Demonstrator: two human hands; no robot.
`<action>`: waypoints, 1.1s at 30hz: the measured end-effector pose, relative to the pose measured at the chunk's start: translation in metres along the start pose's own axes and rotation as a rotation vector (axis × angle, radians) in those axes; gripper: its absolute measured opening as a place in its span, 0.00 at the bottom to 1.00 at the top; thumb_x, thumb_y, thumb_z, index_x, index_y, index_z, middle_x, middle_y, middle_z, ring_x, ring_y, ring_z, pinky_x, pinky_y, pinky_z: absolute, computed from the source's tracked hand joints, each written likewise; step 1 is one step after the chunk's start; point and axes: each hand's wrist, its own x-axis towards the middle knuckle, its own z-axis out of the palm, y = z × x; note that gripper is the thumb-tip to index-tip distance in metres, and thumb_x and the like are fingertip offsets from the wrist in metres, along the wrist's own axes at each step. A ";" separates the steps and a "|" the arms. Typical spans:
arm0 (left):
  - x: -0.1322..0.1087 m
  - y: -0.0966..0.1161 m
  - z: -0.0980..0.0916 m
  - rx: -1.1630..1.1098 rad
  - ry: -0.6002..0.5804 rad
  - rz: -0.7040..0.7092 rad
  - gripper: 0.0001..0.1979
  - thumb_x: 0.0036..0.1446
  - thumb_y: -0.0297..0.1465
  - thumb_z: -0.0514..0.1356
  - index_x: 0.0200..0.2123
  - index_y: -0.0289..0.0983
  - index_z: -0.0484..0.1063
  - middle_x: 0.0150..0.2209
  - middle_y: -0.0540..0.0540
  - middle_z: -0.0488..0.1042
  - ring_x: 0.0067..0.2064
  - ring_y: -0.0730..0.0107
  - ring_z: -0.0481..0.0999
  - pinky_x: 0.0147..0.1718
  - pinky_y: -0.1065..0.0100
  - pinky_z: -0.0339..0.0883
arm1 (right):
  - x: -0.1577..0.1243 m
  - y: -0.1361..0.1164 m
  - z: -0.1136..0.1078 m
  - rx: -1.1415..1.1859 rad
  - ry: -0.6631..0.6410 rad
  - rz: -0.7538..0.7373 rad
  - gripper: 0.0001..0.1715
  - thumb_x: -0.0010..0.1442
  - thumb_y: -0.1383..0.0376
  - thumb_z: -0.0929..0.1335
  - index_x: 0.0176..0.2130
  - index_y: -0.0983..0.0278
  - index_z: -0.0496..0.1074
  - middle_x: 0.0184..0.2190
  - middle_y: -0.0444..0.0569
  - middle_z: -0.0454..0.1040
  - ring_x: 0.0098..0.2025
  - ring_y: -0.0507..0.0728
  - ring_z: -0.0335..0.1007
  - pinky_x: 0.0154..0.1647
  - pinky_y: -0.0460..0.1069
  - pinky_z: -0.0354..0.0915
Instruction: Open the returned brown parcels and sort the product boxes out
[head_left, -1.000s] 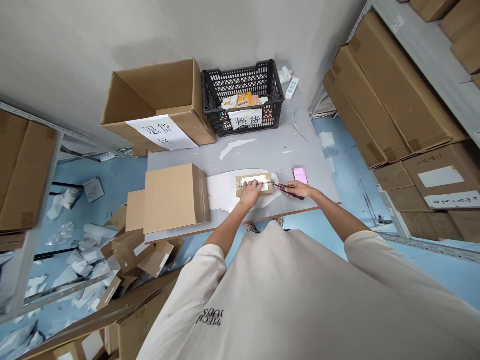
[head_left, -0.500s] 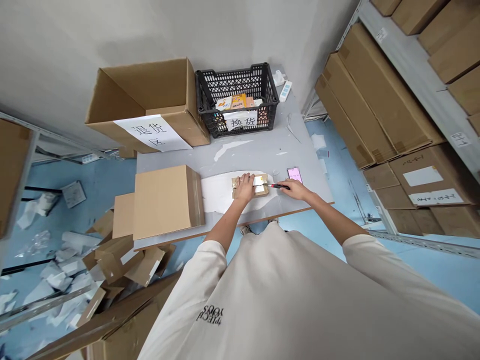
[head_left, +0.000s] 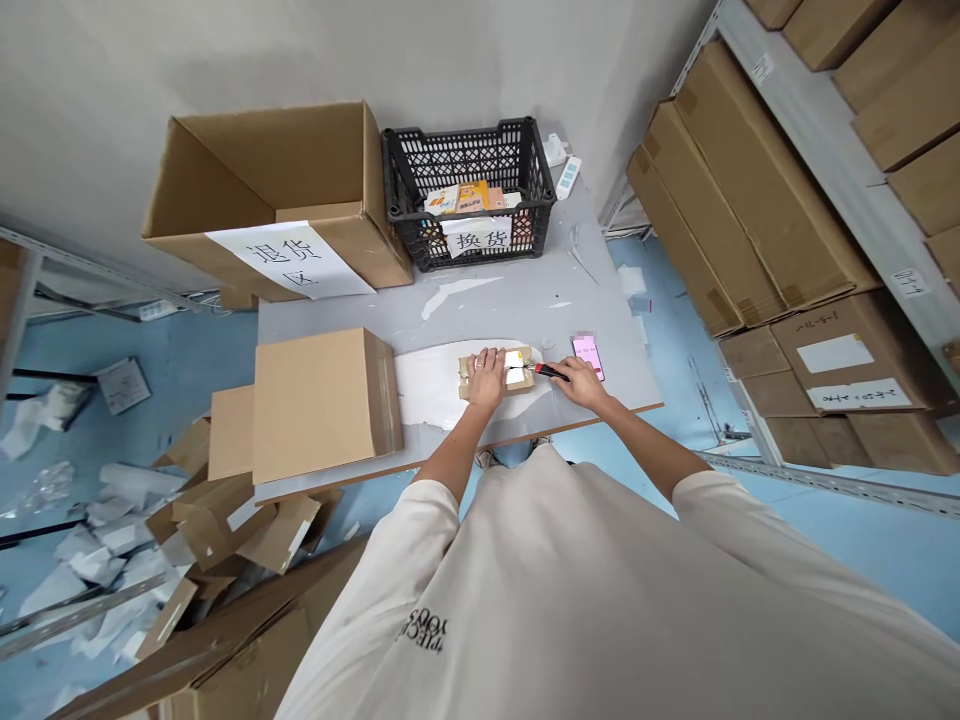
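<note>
Since the earlier frames the right hand (head_left: 582, 382) has come closer to the small parcel (head_left: 519, 378), so the tip of the utility knife (head_left: 551, 371) now meets the parcel's right edge, and the left hand (head_left: 486, 378) has slid to the parcel's left part, leaving its white label uncovered. Nearest to the camera is the person's light shirt (head_left: 585, 600), with both bare forearms reaching out over the near edge of the grey table (head_left: 510, 300). The left hand lies flat with spread fingers and presses down on the brown parcel. The right hand is closed around the red and black handle of the knife, just to the right of the parcel. The parcel lies on a white sheet (head_left: 427, 385), near the front edge of the table and about in its middle. A phone (head_left: 587, 352) with a pink screen lies just behind the right hand. To the left, a closed cardboard box (head_left: 315, 405) stands at the left end of the table, and cardboard scraps (head_left: 225, 520) lie on the blue floor below it. At the far side stand an open carton (head_left: 300, 170) with a paper label and, to its right, a black crate (head_left: 469, 160) with small packs inside. A power strip (head_left: 568, 176) lies at the far right corner.
</note>
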 end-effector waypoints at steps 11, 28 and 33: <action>-0.007 0.000 0.002 0.032 -0.017 -0.015 0.34 0.76 0.35 0.49 0.82 0.41 0.56 0.80 0.35 0.62 0.82 0.48 0.55 0.81 0.39 0.40 | 0.016 0.048 -0.007 0.039 0.129 0.392 0.34 0.74 0.57 0.64 0.73 0.64 0.72 0.64 0.65 0.75 0.65 0.75 0.68 0.65 0.63 0.65; -0.083 -0.042 -0.022 -0.023 0.051 -0.384 0.32 0.77 0.35 0.52 0.80 0.39 0.56 0.80 0.28 0.56 0.81 0.46 0.59 0.73 0.45 0.65 | 0.041 0.065 0.072 -0.032 0.019 0.442 0.24 0.69 0.62 0.66 0.59 0.66 0.79 0.60 0.70 0.77 0.67 0.77 0.62 0.69 0.71 0.52; -0.087 -0.064 -0.008 -0.272 0.111 -0.470 0.26 0.80 0.39 0.50 0.76 0.41 0.62 0.70 0.32 0.69 0.65 0.58 0.78 0.62 0.57 0.77 | 0.044 0.047 0.063 0.032 0.077 0.418 0.26 0.69 0.64 0.65 0.63 0.66 0.77 0.62 0.71 0.76 0.66 0.78 0.65 0.70 0.72 0.56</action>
